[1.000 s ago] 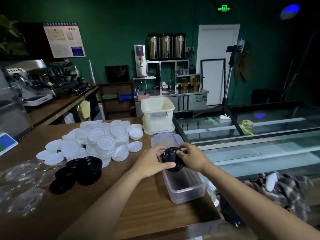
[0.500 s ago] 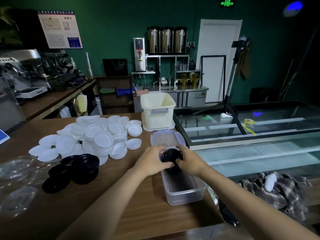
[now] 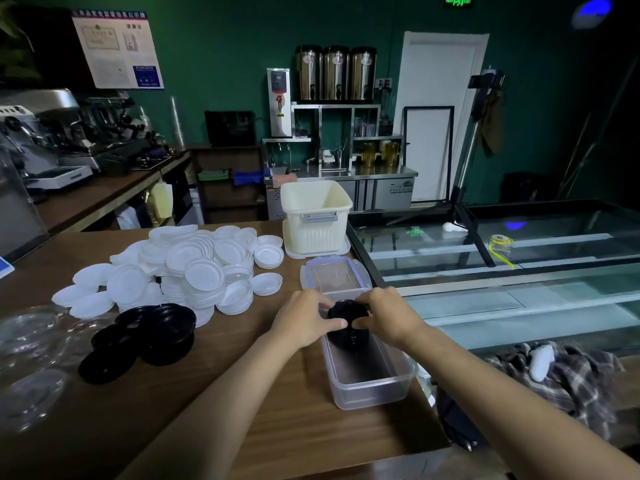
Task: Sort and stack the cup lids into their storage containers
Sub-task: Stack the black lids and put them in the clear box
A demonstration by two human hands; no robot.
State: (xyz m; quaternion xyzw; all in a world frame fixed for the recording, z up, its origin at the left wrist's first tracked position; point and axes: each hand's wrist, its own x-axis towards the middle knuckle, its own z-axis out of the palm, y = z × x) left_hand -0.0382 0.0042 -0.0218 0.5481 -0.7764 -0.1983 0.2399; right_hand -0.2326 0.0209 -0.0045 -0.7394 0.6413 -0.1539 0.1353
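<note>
Far left on the wooden counter (image 3: pixel 242 427) I see clear lids (image 3: pixel 31 341), too blurred to count. Next come the loose black lids (image 3: pixel 145 337) in a low pile, right up against the front of the white lid heap (image 3: pixel 194 268). Neither pile has shifted on the counter since a second ago.

In the centre, the left hand (image 3: pixel 304 322) and the right hand (image 3: pixel 388 317) each curl their fingers round the black stack (image 3: pixel 346 323), one hand on each side, both gripping it. The stack is at the far end of the clear box (image 3: pixel 370 386), with its lower part below the rim. I can't tell if it touches the bottom. A second ago the stack was held above the rim. Half a second ago it was partway down. Now it sits deeper in the box, and both hands have dropped with it, grip unchanged.

The box cover (image 3: pixel 334 273) lies flat just behind the box. Behind that stands the cream bin (image 3: pixel 315 216), upright with its top open, same spot as before.

To the right, the glass case (image 3: pixel 519 258) runs beside the counter, and a plaid cloth (image 3: pixel 571 375) lies low on the right.
</note>
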